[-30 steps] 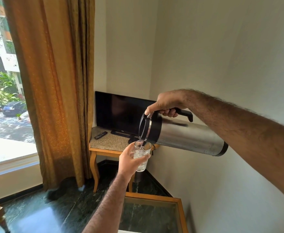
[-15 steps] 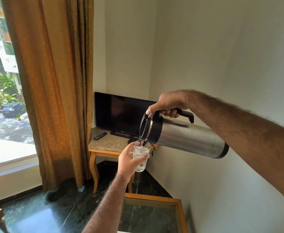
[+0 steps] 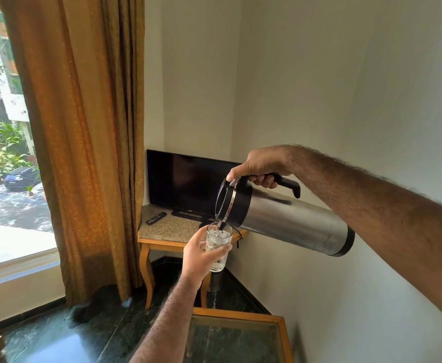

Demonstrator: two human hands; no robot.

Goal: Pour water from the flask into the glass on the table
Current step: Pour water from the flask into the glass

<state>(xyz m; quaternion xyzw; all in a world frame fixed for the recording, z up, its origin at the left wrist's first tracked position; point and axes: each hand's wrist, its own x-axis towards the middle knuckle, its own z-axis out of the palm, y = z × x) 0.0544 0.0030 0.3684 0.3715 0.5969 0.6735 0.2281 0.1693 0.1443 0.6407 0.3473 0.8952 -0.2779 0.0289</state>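
Observation:
My right hand (image 3: 259,169) grips the black handle of a steel flask (image 3: 287,222) with a black top. The flask is tipped almost flat, spout down and to the left. A thin stream of water runs from the spout into a clear glass (image 3: 218,244). My left hand (image 3: 201,255) holds the glass in the air just under the spout, fingers wrapped round its lower half. The glass is mostly full of bubbling water.
A glass-topped wooden table (image 3: 280,320) lies below my arms at the bottom. A corner table (image 3: 162,229) holds a black TV (image 3: 185,182) and a remote (image 3: 156,218). An orange curtain (image 3: 83,127) hangs on the left beside a window (image 3: 8,127). White wall is close on the right.
The water in the glass has risen a little. Both hands, the flask and the glass hold almost the same place.

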